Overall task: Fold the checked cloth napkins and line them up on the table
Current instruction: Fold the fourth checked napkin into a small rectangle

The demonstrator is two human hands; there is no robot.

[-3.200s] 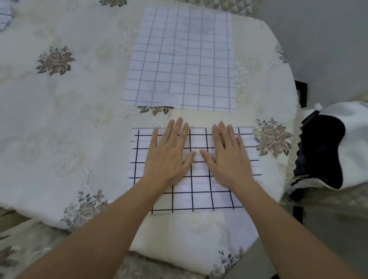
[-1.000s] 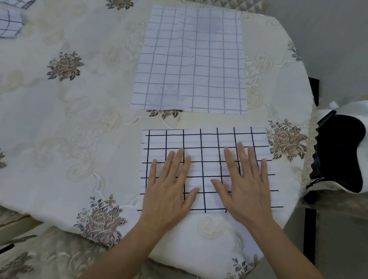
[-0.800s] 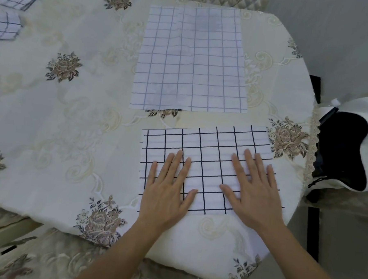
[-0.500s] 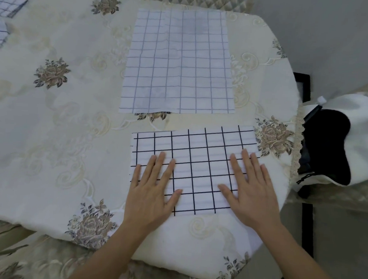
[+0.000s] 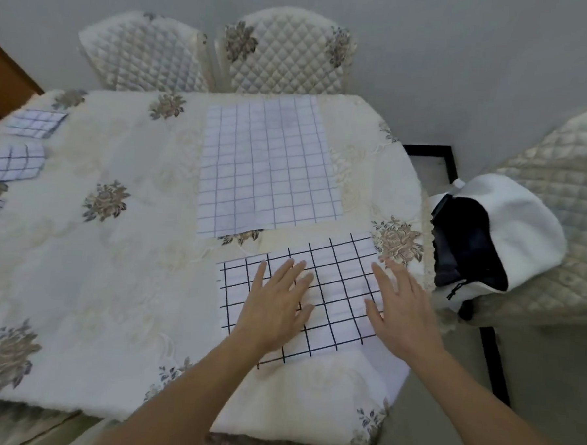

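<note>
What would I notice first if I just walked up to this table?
The left hand and right hand lie flat on a white cloth napkin with bold black checks near the right edge of the table. Behind it lies a bigger white cloth with thin blue checks; small folded checked napkins sit at the far left.

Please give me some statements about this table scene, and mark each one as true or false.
1. Both the left hand and the right hand lie flat on the black-checked napkin. True.
2. The blue-checked napkin lies nearer to the person than the black-checked one. False: it lies farther away, spread open.
3. Small folded napkins lie near the left edge of the table. True.
4. The black and white bag sits on the table. False: it sits on a chair to the right of the table.
</note>
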